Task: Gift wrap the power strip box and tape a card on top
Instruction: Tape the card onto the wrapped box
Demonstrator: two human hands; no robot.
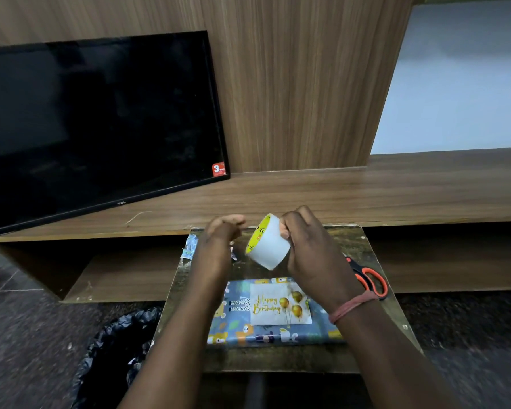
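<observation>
single head-worn view, looking forward and down (wide-angle), close over a small table [278, 357]

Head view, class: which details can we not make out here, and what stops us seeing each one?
- Left hand: motion blur hides whether its fingertips pinch a tape end.
- Orange-handled scissors: blades covered by the right hand, which holds the white tape roll.
- Wrapped box in blue patterned paper: right end hidden by the right forearm.
- White birthday card: any tape on it is too faint to tell.
</observation>
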